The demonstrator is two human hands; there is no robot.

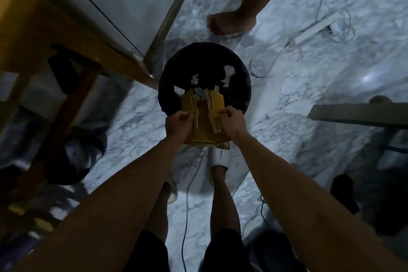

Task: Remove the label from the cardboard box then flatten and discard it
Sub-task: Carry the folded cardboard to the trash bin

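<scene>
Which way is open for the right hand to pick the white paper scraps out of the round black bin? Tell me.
Probably none yet: the right hand grips the flattened yellow-brown cardboard box, which overhangs the round black bin in front of the white paper scraps. It must let go first.

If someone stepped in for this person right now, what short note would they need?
Left hand grips the left edge of the flattened cardboard box; right hand grips its right edge.
The box is held over the near rim of the black bin, far end dipping inside.
Done: white label scraps already lie in the bin; the box looks flattened.
Left: let the box drop fully into the bin.
</scene>
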